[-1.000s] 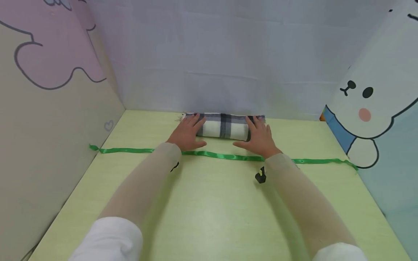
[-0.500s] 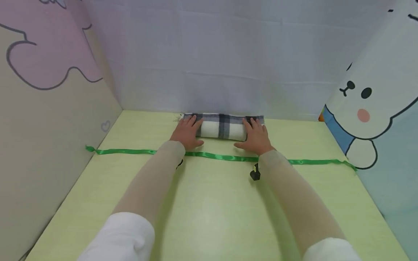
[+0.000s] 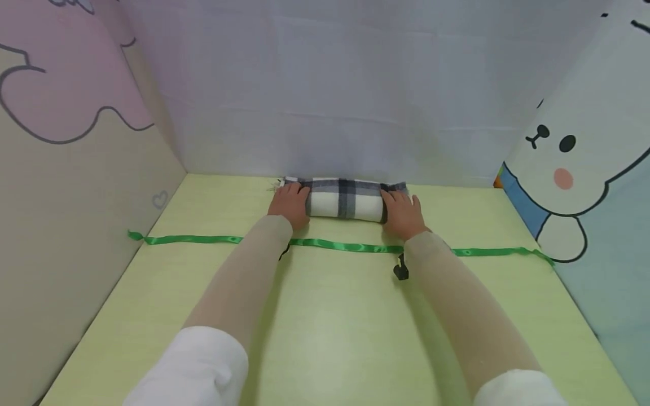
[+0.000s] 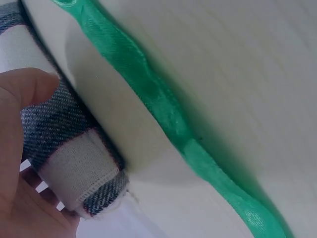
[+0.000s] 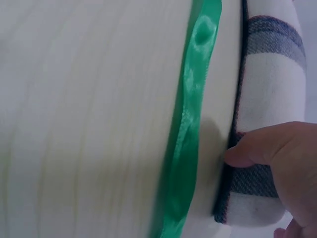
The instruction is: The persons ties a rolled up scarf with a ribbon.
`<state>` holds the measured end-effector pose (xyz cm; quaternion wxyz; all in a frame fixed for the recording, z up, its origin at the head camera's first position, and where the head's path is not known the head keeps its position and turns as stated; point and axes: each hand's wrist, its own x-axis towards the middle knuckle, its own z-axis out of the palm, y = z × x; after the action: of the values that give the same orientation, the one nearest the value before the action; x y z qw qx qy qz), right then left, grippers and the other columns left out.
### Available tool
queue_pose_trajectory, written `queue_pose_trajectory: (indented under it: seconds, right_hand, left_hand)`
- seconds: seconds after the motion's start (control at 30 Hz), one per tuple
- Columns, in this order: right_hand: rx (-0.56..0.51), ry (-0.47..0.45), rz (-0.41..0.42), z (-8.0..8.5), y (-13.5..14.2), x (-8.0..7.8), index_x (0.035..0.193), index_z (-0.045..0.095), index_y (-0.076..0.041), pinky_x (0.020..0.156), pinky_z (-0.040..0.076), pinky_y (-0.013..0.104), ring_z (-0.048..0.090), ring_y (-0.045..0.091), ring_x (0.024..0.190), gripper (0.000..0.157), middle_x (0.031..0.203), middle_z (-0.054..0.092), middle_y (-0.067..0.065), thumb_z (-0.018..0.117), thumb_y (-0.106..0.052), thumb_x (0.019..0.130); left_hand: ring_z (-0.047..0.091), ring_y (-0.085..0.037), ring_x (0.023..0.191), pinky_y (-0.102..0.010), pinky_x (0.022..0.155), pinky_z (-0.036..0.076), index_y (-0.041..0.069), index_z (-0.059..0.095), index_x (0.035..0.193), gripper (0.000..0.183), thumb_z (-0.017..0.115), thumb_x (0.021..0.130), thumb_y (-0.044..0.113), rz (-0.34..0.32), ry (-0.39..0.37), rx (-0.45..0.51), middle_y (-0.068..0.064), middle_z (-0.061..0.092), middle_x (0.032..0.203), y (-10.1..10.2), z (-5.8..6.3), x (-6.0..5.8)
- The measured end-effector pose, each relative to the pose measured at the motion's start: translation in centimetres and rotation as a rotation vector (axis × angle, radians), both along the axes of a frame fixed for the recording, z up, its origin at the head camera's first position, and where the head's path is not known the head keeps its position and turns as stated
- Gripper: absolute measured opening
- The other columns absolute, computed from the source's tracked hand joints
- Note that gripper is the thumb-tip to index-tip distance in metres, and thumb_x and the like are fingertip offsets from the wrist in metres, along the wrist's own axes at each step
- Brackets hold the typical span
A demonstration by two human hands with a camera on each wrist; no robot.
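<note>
A folded plaid scarf (image 3: 325,198), white with dark blue-grey bands and frayed ends, lies along the back of the table. At its left end my left hand (image 3: 290,204) grips it. The left wrist view has the thumb (image 4: 42,87) on the near face and fingers (image 4: 44,193) wrapped behind. My right hand (image 3: 404,214) holds the other end. Its thumb (image 5: 247,148) presses on the scarf's near edge in the right wrist view, while most of the fingers there are hidden behind the roll.
A green ribbon (image 3: 340,246) runs across the pale yellow table (image 3: 325,327) just in front of the scarf, passing under both wrists. Behind the scarf rises a white cloth backdrop (image 3: 304,84). Printed panels stand at the left (image 3: 76,197) and right (image 3: 609,282).
Both thumbs, spread away from the scarf before, have moved in against its near side. The fingers have curled over it. Slight camera shift; the scarf stays near the backdrop.
</note>
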<state>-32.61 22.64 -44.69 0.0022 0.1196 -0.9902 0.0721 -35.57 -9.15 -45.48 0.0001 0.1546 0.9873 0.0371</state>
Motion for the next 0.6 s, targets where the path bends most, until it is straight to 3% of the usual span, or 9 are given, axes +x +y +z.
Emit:
queue_pose_trajectory:
  seconds: [0.13,0.27,0.4,0.6]
  right_hand:
    - [-0.004,-0.007,0.015,-0.4,0.5,-0.6,0.160,0.032,-0.005,0.119,0.017,0.068,0.021,0.045,0.151,0.081,0.161,0.030,0.025,0.070,-0.011,0.089]
    - [0.004,0.016,0.029,-0.7,0.8,-1.2,0.158,0.034,-0.005,0.121,0.009,0.067,0.014,0.046,0.153,0.078,0.163,0.027,0.027,0.070,-0.012,0.090]
    - [0.060,0.044,0.027,-0.8,0.8,-1.4,0.158,0.033,-0.004,0.123,0.004,0.064,0.019,0.046,0.151,0.071,0.160,0.032,0.027,0.064,-0.013,0.095]
    - [0.103,0.052,0.032,-0.6,0.5,-1.3,0.158,0.032,-0.001,0.125,0.010,0.059,0.031,0.046,0.146,0.072,0.154,0.039,0.028,0.064,-0.010,0.094]
  left_hand:
    - [0.022,-0.035,0.153,-0.048,0.126,0.017,0.012,0.034,0.161,0.076,0.070,0.096,0.026,0.024,-0.045,0.013,-0.015,0.030,0.165,0.2,0.3,0.0]
    - [0.026,-0.035,0.152,-0.047,0.125,0.019,0.011,0.032,0.161,0.078,0.071,0.096,0.026,0.023,-0.049,0.003,-0.016,0.033,0.163,0.3,0.0,0.0]
    - [0.030,-0.036,0.149,-0.047,0.125,0.021,0.010,0.032,0.160,0.076,0.070,0.096,0.023,0.014,-0.024,-0.005,-0.017,0.038,0.159,0.4,-0.4,-0.2]
    - [0.031,-0.035,0.149,-0.046,0.124,0.023,0.010,0.032,0.161,0.073,0.067,0.097,0.020,0.021,-0.020,-0.019,-0.015,0.039,0.159,0.2,-0.9,-0.8]
